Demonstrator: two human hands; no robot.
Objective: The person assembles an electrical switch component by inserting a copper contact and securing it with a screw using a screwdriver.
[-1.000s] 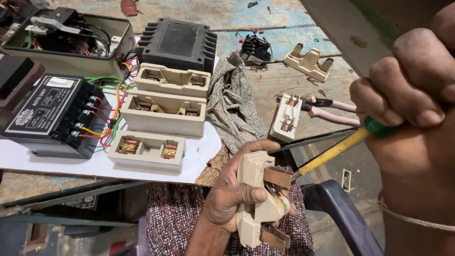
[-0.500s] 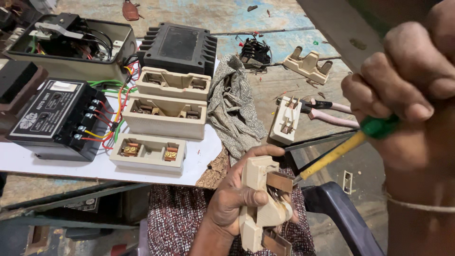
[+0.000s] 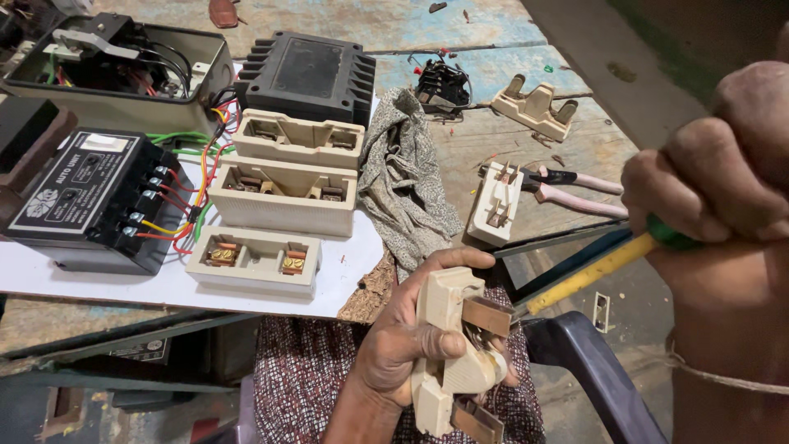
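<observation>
- The cream ceramic fuse carrier with copper blades is gripped in the left hand.
- The yellow-shafted, green-handled screwdriver, clenched by the right hand, is best kept square on its screw.

Matt cream ceramic fuse carrier, dull copper contacts, woven cloth

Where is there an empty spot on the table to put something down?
Bare wood shows at the top, beyond the black ribbed box, and between the cloth and the beige clip. The white board at left is crowded with wired fuse bases. Pliers fill the right edge.
</observation>
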